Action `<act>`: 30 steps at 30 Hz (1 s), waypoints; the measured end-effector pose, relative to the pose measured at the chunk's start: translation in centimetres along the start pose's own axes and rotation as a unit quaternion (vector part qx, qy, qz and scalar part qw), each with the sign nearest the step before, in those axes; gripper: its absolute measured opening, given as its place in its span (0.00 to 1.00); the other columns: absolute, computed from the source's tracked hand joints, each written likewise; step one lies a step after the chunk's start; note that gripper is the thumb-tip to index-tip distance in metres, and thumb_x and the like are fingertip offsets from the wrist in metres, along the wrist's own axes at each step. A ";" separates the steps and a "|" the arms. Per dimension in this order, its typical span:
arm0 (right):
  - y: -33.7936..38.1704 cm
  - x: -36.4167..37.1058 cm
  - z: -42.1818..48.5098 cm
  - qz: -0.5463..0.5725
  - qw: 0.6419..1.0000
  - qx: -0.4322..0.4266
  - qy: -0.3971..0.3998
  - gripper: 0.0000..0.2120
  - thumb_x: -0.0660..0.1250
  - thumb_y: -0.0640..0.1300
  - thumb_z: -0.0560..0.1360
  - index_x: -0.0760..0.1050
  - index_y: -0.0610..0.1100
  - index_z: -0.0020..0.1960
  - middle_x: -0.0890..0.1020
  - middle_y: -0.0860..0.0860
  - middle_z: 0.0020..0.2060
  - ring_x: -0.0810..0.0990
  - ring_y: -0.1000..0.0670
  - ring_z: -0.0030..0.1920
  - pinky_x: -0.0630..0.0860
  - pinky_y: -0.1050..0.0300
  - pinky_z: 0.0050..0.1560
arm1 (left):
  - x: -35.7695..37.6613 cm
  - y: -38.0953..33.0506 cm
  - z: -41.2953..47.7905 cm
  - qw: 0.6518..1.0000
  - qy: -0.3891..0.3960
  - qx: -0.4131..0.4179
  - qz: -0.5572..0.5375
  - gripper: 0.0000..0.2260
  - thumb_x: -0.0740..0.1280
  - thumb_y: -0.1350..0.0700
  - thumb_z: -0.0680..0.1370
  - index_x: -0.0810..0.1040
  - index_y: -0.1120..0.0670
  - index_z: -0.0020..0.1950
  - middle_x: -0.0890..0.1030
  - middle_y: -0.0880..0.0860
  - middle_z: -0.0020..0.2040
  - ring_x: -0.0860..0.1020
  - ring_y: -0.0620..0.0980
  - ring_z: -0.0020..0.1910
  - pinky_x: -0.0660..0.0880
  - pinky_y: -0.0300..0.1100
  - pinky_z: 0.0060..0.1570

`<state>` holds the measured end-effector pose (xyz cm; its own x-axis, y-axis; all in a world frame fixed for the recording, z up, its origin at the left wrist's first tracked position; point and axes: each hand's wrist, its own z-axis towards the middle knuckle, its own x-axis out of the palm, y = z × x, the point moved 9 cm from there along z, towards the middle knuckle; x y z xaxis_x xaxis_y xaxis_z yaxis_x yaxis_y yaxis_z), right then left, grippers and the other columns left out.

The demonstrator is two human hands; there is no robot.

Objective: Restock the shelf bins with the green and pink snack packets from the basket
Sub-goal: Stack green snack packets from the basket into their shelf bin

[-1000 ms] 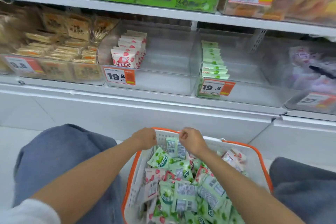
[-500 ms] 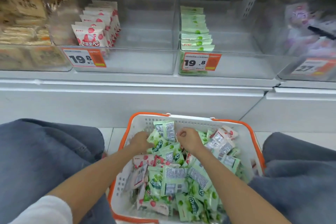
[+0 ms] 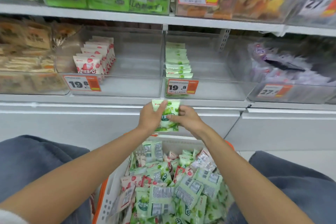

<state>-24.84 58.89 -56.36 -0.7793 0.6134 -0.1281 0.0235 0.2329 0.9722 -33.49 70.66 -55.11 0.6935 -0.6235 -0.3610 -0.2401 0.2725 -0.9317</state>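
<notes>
Supermarket shelving fills the wall ahead, white boards carrying clear plastic bins with orange price tags on their fronts. Low in front of it a person is down near the floor, knees in blue-grey cloth on either side of a white basket (image 3: 109, 200) with an orange rim, heaped with loose packets (image 3: 163, 187), green and pink, lying every which way. Both bare arms reach forward over the heap. Between the hands, above the basket's far edge and just below the shelf lip, is a bunch of green packets (image 3: 172, 108), upright with the printed face towards the person; how many I cannot tell. The left hand (image 3: 151, 117) has its grip closed round the bunch's left edge, thumb laid across the front. The right hand (image 3: 189, 119) pinches the right edge, fingers curled onto it. Just above the bunch sits the green bin (image 3: 209, 63), with a row of green packets (image 3: 177, 60) along its left wall and a 19.8 tag. Just beside it on the left, the pink bin (image 3: 138, 56) holds a row of pink packets (image 3: 96, 60) standing on edge.
</notes>
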 end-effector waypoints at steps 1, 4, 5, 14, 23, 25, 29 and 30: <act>1.3 -0.8 -0.1 0.011 1.000 -0.010 0.000 0.10 0.72 0.35 0.73 0.79 0.44 0.53 0.85 0.47 0.48 0.83 0.52 0.45 0.79 0.59 0.46 | 0.3 -1.8 0.4 0.999 -0.017 0.022 0.023 0.16 0.64 0.42 0.79 0.74 0.52 0.38 0.76 0.46 0.32 0.74 0.44 0.33 0.67 0.34 0.32; 5.0 -4.1 -0.3 0.036 0.999 -0.037 -0.014 0.11 0.71 0.33 0.73 0.79 0.40 0.55 0.85 0.47 0.46 0.84 0.54 0.43 0.80 0.61 0.44 | 1.5 -6.4 2.3 0.994 -0.052 0.074 0.061 0.22 0.63 0.38 0.78 0.74 0.57 0.40 0.77 0.51 0.34 0.75 0.52 0.36 0.69 0.46 0.36; 6.2 -5.2 -0.4 0.042 0.998 -0.043 -0.020 0.13 0.71 0.32 0.73 0.78 0.38 0.57 0.84 0.47 0.46 0.84 0.55 0.42 0.79 0.62 0.41 | 1.9 -7.9 3.0 0.992 -0.059 0.091 0.062 0.24 0.63 0.38 0.77 0.72 0.59 0.39 0.77 0.53 0.34 0.74 0.55 0.36 0.69 0.48 0.38; 12.5 -19.2 8.3 0.078 0.973 -0.079 -0.203 0.11 0.74 0.34 0.71 0.79 0.36 0.52 0.85 0.41 0.49 0.84 0.43 0.48 0.80 0.42 0.54 | 7.4 -16.9 13.7 0.957 0.002 0.195 0.216 0.19 0.54 0.47 0.84 0.73 0.60 0.61 0.79 0.58 0.55 0.76 0.57 0.53 0.70 0.47 0.49; 9.5 -21.7 23.2 -0.163 0.956 0.018 -0.244 0.20 0.72 0.43 0.74 0.75 0.38 0.64 0.79 0.48 0.59 0.78 0.50 0.55 0.75 0.62 0.49 | 10.1 -12.2 19.0 0.877 0.080 0.137 0.454 0.29 0.46 0.41 0.83 0.56 0.58 0.79 0.54 0.56 0.80 0.52 0.53 0.78 0.52 0.52 0.74; 8.6 -21.4 25.2 -0.185 0.954 0.017 -0.233 0.19 0.73 0.41 0.72 0.76 0.38 0.61 0.81 0.48 0.56 0.80 0.50 0.53 0.77 0.57 0.52 | 10.2 -12.0 19.0 0.876 0.074 0.136 0.456 0.28 0.47 0.41 0.84 0.56 0.57 0.79 0.54 0.56 0.80 0.51 0.53 0.79 0.51 0.52 0.75; 7.1 -21.8 27.7 -0.289 0.930 0.024 -0.225 0.23 0.73 0.42 0.70 0.73 0.39 0.63 0.81 0.44 0.55 0.80 0.44 0.56 0.78 0.54 0.53 | 10.1 -12.2 18.9 0.875 0.055 0.147 0.459 0.28 0.47 0.41 0.83 0.59 0.57 0.78 0.56 0.55 0.79 0.53 0.53 0.79 0.52 0.51 0.74; 7.3 -21.6 27.6 -0.301 0.926 0.023 -0.227 0.20 0.73 0.42 0.70 0.75 0.40 0.61 0.81 0.44 0.55 0.80 0.44 0.56 0.77 0.56 0.50 | 10.1 -12.2 18.8 0.874 0.054 0.147 0.461 0.28 0.47 0.41 0.83 0.59 0.57 0.78 0.56 0.55 0.79 0.53 0.53 0.79 0.52 0.51 0.74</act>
<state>9.45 68.19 -51.89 -0.3162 0.6131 -0.7240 -0.2949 0.6618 0.6892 -10.75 74.84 -46.61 0.2268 -0.1008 -0.9687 -0.4665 0.8619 -0.1988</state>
